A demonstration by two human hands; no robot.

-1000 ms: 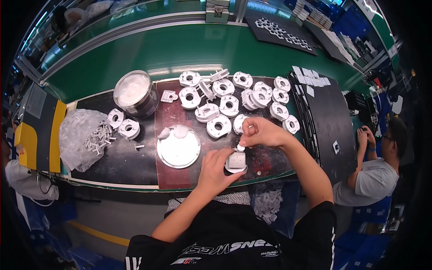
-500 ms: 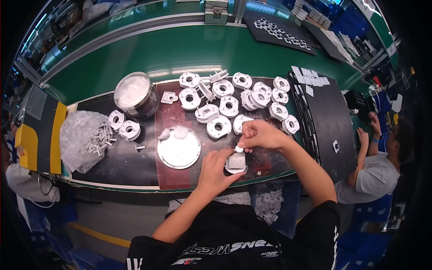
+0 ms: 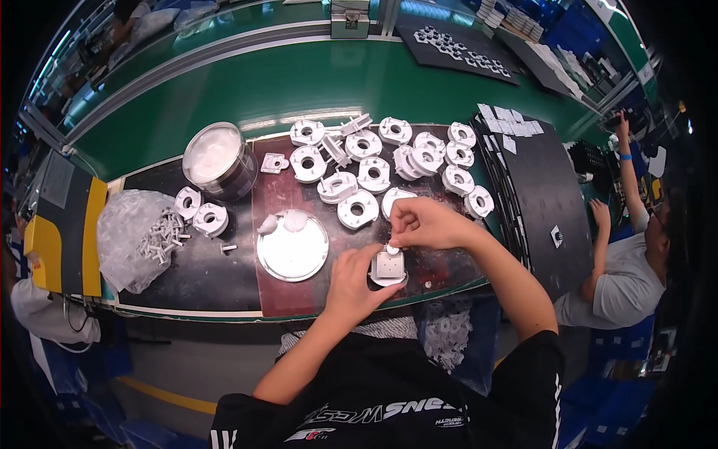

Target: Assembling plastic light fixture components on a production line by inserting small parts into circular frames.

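Note:
Near the front edge of the bench, my left hand (image 3: 350, 284) is closed round the side of a white plastic housing (image 3: 388, 266) with a square, light-grey face turned up. The thumb lies along its near rim and the fingers along its far left side. My right hand (image 3: 423, 224) pinches at the far end of the housing, over a small round white piece (image 3: 393, 249). Whether that piece is loose or part of the housing I cannot tell. Just beyond the right hand lies a white ring-shaped part (image 3: 396, 200), partly covered by the fingers.
Several white ring-shaped parts (image 3: 357, 209) crowd the mat beyond my hands. To the left are a round lid (image 3: 292, 254) with white paste, a tub of white paste (image 3: 217, 161) and a plastic bag of small white pins (image 3: 134, 232). Black boards (image 3: 535, 202) lie right, beside a co-worker (image 3: 624, 277).
The whole view has shifted slightly. Both hands stay at the housing, my right fingers still pinching at its far end. The co-worker at the right has raised one arm.

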